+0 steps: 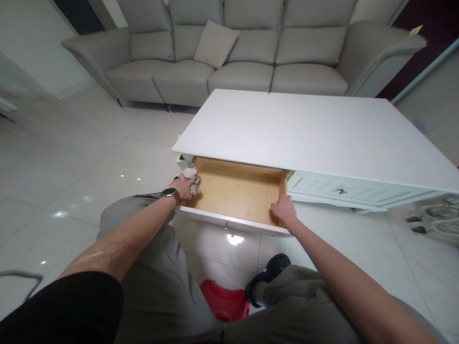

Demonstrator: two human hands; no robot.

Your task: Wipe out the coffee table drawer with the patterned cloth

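A wooden drawer (233, 191) stands pulled out from the white coffee table (304, 129), and its bare bottom shows. At the drawer's left end, my left hand (182, 187) is closed on a crumpled grey-and-white patterned cloth (194, 190), which lies over the inner side of the drawer's left wall. My right hand (284, 210) rests at the front right corner of the drawer, its fingers curled over the edge and the thumb inside.
Behind the table is a grey sofa (186, 76) with a beige cushion (216, 44). A closed drawer (322, 188) with a small knob sits at the right. A red stool (225, 301) is on the floor between my legs.
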